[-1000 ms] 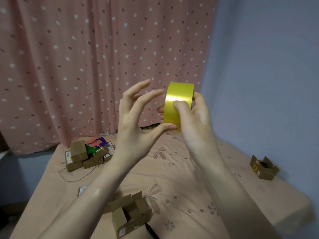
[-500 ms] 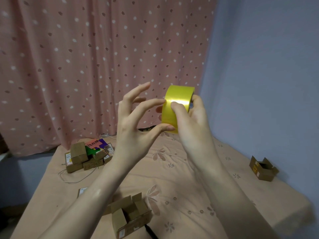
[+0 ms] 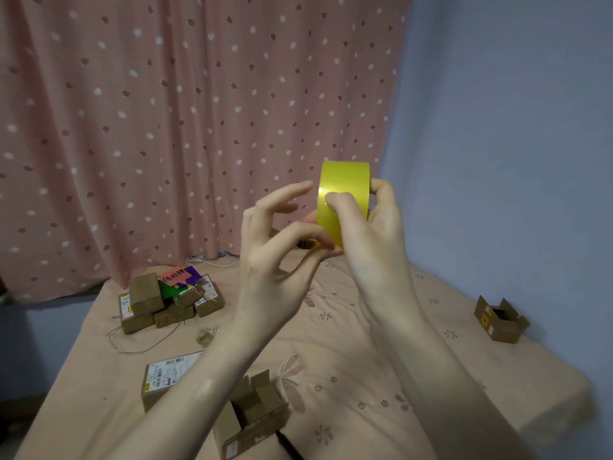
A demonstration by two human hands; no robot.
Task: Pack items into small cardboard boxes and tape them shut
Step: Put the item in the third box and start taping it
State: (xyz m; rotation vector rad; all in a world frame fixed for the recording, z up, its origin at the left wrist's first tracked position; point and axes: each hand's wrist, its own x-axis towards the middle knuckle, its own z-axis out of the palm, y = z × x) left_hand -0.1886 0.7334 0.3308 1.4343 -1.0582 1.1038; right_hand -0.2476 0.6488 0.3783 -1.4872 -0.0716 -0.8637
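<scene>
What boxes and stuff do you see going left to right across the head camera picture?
Pile of boxes → labelled box → open box → left hand → yellow tape → right hand → open box by the wall.

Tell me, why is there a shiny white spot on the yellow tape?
Head view: glare, room light bouncing off the glossy tape beside the right hand's thumb; the left hand's fingertips look slightly motion-blurred; the dim picture looks soft toward its edges.

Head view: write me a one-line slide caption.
Right hand holds a yellow tape roll aloft while the left hand picks at its lower edge, above open cardboard boxes on a bed.
</scene>
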